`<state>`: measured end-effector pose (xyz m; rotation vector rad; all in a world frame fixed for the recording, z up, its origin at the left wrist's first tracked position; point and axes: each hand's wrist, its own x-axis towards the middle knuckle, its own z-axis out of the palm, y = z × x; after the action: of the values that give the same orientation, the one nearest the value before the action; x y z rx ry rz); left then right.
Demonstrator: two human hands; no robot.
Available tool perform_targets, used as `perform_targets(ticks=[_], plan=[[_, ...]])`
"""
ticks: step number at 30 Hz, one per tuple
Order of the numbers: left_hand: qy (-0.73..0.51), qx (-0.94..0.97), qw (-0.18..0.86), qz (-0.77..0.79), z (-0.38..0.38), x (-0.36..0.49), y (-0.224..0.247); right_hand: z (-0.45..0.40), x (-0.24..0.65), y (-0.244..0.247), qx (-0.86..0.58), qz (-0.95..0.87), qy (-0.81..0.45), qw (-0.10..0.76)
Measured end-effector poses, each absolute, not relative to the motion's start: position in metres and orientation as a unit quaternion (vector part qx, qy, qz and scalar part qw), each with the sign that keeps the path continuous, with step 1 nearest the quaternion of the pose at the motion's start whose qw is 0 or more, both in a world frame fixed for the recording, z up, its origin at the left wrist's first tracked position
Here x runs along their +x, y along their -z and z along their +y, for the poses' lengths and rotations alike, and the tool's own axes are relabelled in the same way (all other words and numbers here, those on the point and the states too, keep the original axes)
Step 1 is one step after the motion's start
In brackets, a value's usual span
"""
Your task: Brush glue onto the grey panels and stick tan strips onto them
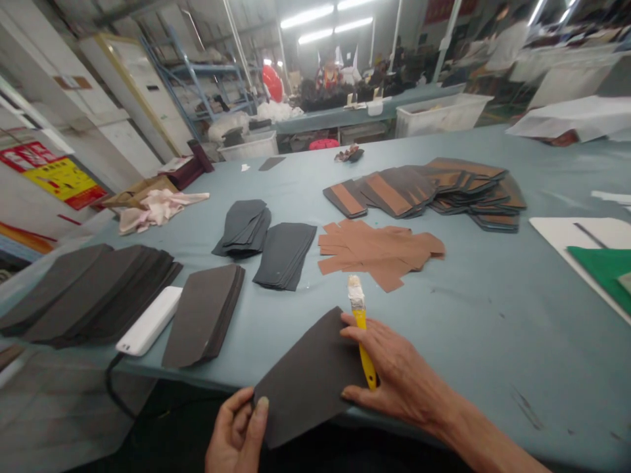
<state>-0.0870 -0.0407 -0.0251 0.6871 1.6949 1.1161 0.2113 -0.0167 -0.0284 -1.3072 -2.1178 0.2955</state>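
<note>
One limp dark sheet (pixel 305 380) at 6 o'clock (light; hold by edges): my left hand (pixel 235 432) pinches it, right hand (pixel 401 371) fingers closed around a yellow-handled brush (pixel 363 345).

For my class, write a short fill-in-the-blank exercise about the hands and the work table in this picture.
The right hand holds a brush with a ____ handle.
The loose cut pieces on the blue-grey table are ____ in colour.
A black ____ runs down from the white block past the table edge.

Missing words: yellow; tan; cable.
</note>
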Motion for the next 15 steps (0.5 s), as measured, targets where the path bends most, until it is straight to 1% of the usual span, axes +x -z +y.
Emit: perform_targets(ticks=[3,7,11,15], plan=[[-0.462,0.22,0.529,0.677,-0.046,-0.083,0.022,-0.014,0.211,0.027,-0.48,-0.814,-0.13,0.3],[-0.474,0.185,0.56,0.654,-0.052,-0.078,0.019,-0.012,0.211,0.024,-0.465,-0.827,-0.126,0.288],[-0.448,0.239,0.572,0.644,-0.053,-0.074,0.011,-0.012,0.208,0.021,-0.47,-0.834,-0.084,0.277],[-0.416,0.333,0.536,0.655,-0.04,-0.074,0.003,-0.018,0.204,0.025,-0.495,-0.824,-0.021,0.276]])
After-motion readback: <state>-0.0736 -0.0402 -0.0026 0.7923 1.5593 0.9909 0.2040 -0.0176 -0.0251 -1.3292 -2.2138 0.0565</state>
